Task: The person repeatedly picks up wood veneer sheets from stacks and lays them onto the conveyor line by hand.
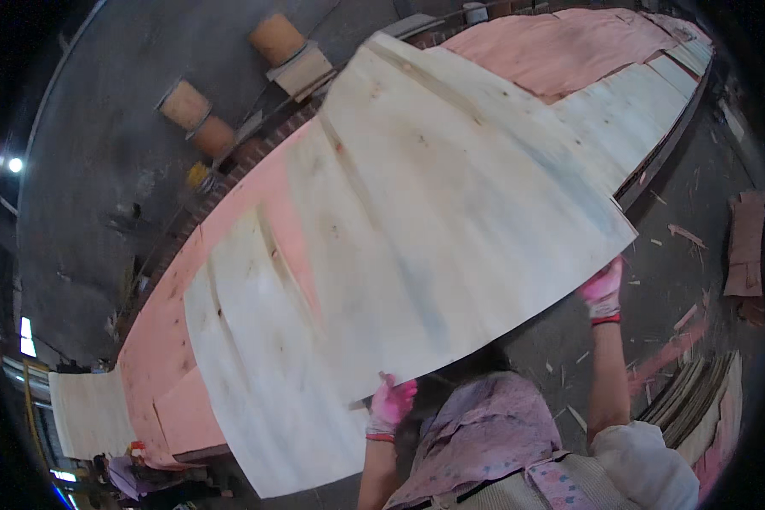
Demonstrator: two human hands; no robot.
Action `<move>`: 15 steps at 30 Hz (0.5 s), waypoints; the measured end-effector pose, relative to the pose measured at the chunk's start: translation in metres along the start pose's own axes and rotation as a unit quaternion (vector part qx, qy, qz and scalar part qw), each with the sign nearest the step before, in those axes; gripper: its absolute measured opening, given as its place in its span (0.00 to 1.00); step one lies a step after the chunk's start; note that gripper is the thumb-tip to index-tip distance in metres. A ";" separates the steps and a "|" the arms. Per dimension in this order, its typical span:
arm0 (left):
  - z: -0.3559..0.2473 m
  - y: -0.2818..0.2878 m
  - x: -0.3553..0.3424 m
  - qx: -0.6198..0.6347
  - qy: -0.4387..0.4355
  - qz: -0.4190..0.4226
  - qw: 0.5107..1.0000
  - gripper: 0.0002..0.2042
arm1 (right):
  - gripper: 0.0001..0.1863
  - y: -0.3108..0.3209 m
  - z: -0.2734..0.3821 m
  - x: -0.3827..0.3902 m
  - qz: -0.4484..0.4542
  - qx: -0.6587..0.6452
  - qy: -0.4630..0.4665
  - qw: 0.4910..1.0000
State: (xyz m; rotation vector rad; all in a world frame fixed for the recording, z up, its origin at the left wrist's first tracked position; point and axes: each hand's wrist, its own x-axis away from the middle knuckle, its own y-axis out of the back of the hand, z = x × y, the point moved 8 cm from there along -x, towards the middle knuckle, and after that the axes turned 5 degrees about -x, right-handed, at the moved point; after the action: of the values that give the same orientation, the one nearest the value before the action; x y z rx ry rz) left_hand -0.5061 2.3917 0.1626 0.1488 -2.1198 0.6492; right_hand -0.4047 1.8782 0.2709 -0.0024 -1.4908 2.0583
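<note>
My left hand (391,401), in a pink and white glove, is closed on the near left edge of a large pale wood veneer sheet (433,204). My right hand (603,287), gloved alike, grips the sheet's near right corner; its fingertips are partly hidden. The sheet stretches away from me across a long worktable, its surface wavy. Left of it lies another pale veneer sheet (255,340), partly covered by the held one. Pink-coated sheets (166,391) show underneath and to the left. At the far right lie more pink sheets (569,47) and a pale sheet (625,119).
Stools or drums with tan tops (276,40) stand beyond the table. A stack of veneer (697,408) sits on the floor at lower right, near scattered wood scraps (687,235). A patterned headscarf (493,433) fills the lower centre. Another person (127,478) is at lower left.
</note>
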 end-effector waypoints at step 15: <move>-0.064 -0.204 0.011 -0.333 -0.106 0.018 0.937 0.26 | 0.10 0.030 -0.102 -0.007 -0.126 0.186 -0.157 0.962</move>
State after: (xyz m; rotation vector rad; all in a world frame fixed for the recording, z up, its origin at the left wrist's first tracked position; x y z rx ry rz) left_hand -0.3971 2.2504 0.2820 -0.2059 -2.4360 -0.0979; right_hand -0.3786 1.9572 0.2047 0.6560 -1.1767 2.1590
